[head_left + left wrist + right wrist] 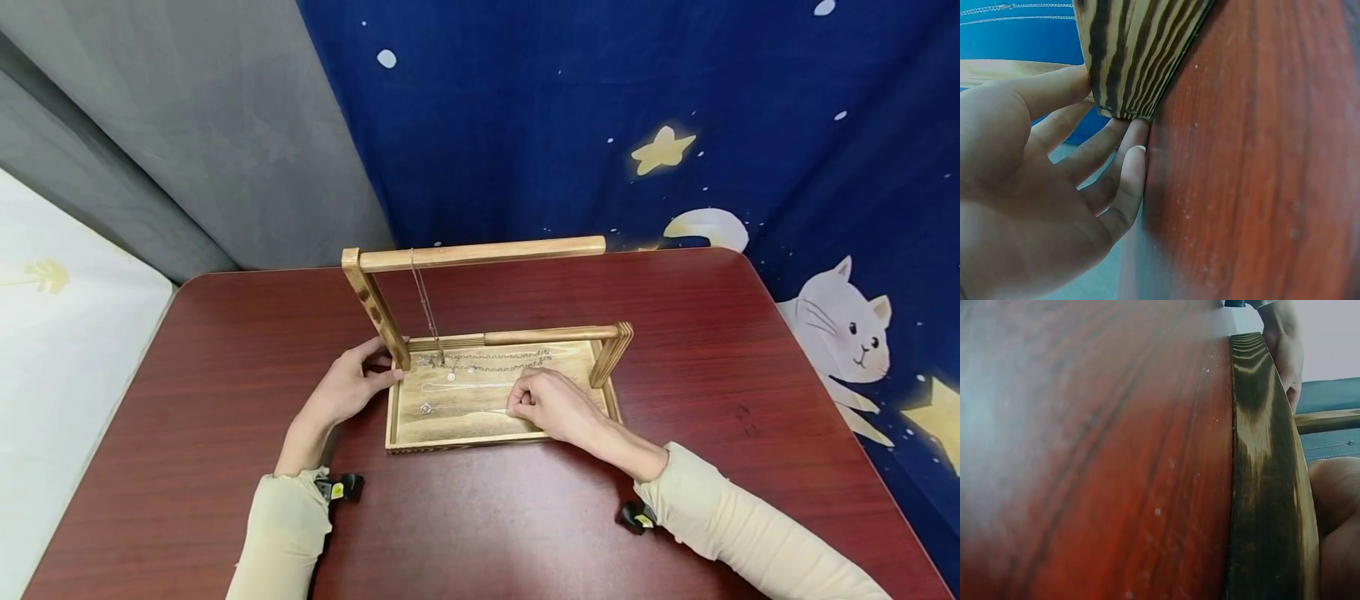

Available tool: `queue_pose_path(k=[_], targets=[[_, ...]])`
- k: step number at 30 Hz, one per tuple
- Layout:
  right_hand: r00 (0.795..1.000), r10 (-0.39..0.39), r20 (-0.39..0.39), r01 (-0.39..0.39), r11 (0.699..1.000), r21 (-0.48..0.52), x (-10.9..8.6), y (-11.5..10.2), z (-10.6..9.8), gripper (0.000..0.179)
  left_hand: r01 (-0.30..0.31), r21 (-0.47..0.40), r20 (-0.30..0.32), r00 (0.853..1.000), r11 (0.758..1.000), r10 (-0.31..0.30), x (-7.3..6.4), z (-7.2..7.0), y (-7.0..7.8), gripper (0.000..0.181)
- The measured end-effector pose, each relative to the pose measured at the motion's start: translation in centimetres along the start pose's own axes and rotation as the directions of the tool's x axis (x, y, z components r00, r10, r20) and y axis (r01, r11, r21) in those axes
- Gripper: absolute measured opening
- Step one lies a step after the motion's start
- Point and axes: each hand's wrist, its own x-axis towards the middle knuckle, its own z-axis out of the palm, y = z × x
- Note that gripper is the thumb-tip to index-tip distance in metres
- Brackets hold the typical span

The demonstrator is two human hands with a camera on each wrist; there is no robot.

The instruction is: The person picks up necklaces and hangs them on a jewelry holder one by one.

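Note:
A wooden jewelry stand (pixel 465 433) with a tray base, an upper bar (pixel 487 253) and a lower bar (pixel 555 335) stands on the table. My left hand (pixel 348 387) grips the tray's left end beside the tall post; in the left wrist view its thumb (pixel 1060 87) rests against the striped wood, with fingers around the edge. Over the tray, my right hand (pixel 555 404) pinches the chain of a necklace whose round pendant (pixel 426 408) lies to the left. Another necklace (pixel 426 300) hangs from the upper bar. The right wrist view mostly hides the right fingers behind the tray wall (pixel 1260 475).
Further chains lie in the tray: a darker linked chain (pixel 498 357) toward the back and a thin silver chain (pixel 465 386) in the middle. The reddish-brown table (pixel 480 517) surrounds the stand. Behind it hang a blue curtain (pixel 510 125) and a grey one (pixel 195 125).

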Motion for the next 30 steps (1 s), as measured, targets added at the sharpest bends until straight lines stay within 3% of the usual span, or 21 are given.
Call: queue_pose_path(k=[10, 18, 25, 30], targets=[[0.999, -0.018, -0.031, 0.02, 0.998, 0.054, -0.3, 0.2, 0.0, 0.009, 0.016, 0.001, 0.004, 1.0, 1.0, -0.016, -0.1, 0.1, -0.2, 0.048], [0.995, -0.083, -0.051, 0.087, 0.993, 0.079, -0.3, -0.1, -0.8, 0.01, 0.002, -0.003, 0.007, 1.0, 1.0, -0.002, 0.1, -0.1, -0.1, 0.047], [0.998, -0.059, -0.032, 0.065, 0.967, 0.245, -0.2, -0.1, -1.0, 0.009, 0.01, -0.014, -0.001, 1.0, 1.0, -0.01, -0.1, -0.1, -0.1, 0.046], [1.0, -0.024, 0.006, 0.02, 0.915, 0.403, 0.0, -0.2, -1.4, 0.009, 0.001, -0.003, -0.007, 1.0, 1.0, -0.001, 0.0, -0.1, -0.2, 0.046]])
